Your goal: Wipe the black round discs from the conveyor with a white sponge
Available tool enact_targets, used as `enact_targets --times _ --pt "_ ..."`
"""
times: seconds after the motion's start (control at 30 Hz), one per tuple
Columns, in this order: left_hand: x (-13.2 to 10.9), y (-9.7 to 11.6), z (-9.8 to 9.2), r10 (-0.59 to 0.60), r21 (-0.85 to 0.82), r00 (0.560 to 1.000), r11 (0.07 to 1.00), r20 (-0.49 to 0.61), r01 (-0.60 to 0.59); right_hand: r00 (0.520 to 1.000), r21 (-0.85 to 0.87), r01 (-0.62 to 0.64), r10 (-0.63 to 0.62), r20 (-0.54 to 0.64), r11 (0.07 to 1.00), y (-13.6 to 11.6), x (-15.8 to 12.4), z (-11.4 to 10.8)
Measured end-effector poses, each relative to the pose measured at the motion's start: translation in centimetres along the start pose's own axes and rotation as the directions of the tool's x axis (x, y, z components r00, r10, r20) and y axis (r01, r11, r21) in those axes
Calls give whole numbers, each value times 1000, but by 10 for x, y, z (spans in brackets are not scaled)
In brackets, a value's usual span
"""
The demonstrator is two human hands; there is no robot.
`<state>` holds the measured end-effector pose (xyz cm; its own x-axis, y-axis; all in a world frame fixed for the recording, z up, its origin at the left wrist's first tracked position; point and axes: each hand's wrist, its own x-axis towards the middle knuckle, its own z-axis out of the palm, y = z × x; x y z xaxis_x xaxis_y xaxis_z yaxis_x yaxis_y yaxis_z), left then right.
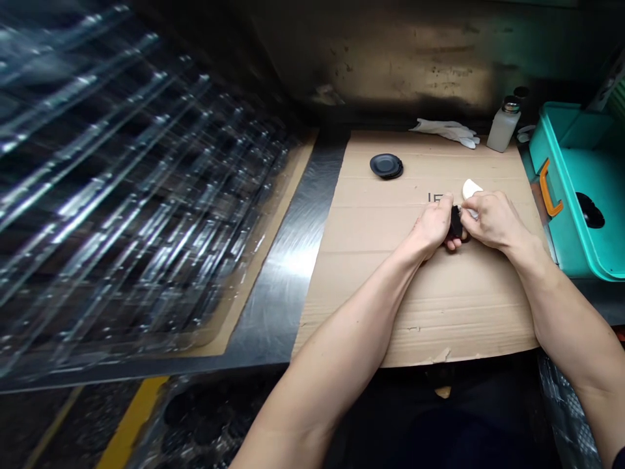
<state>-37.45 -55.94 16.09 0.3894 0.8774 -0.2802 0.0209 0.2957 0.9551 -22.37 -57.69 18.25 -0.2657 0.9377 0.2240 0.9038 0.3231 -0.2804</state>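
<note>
In the narrow grip of the left hand (433,226), holding a small black part (456,225), right of the frame's centre; in the closed grip of the right hand (494,219), clasping a partly hidden white piece (471,188) just beside it. Underneath, cardboard (361,280) on the metal bench (280,267). At right, a teal bin (566,244). Farther up, black discs (385,165), then, toward upper right, a white glove (446,129) and bottle (502,128).

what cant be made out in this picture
Head view: full shape of the dark piece, partly covered by the left hand.
Head view: part of the white item, behind the right hand.
Head view: details of the clear plastic stack, blurred.
Head view: right side of the turquoise bin, past the edge.
</note>
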Motion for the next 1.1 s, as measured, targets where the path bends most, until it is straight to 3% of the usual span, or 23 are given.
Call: enact_targets --times 0.43,0.5,0.57,0.63,0.7,0.8,0.9,1.03,1.1 --pt "-3 -2 2 -27 -18 1000 999 -5 27 995 -8 -103 103 -3 995 -9 -4 -6" --pt "-3 1 -1 -55 -106 998 993 28 58 990 19 -140 140 8 990 -9 -5 -8" --pt "-3 6 -8 -111 -257 992 959 65 124 983 88 -158 165 -76 984 -7 -6 -14" --pt "-2 13 -18 -173 -432 979 879 106 202 959 171 -171 204 -196 970 -4 -7 -21" --pt "-1 18 -27 -209 -576 968 778 139 251 934 224 -215 267 -239 951 -1 -8 -28" --pt "1 21 -36 -216 -674 964 691 155 263 948 245 -265 298 -108 933 4 -8 -33" --pt "3 20 -37 -208 -681 965 685 158 259 951 223 -305 307 28 926 9 -8 -29" --pt "4 17 -35 -196 -675 967 693 161 253 915 142 -306 332 -228 941 19 -4 -10" --pt "4 16 -34 -200 -662 966 703 165 259 912 88 -289 302 -278 953 25 -1 2"
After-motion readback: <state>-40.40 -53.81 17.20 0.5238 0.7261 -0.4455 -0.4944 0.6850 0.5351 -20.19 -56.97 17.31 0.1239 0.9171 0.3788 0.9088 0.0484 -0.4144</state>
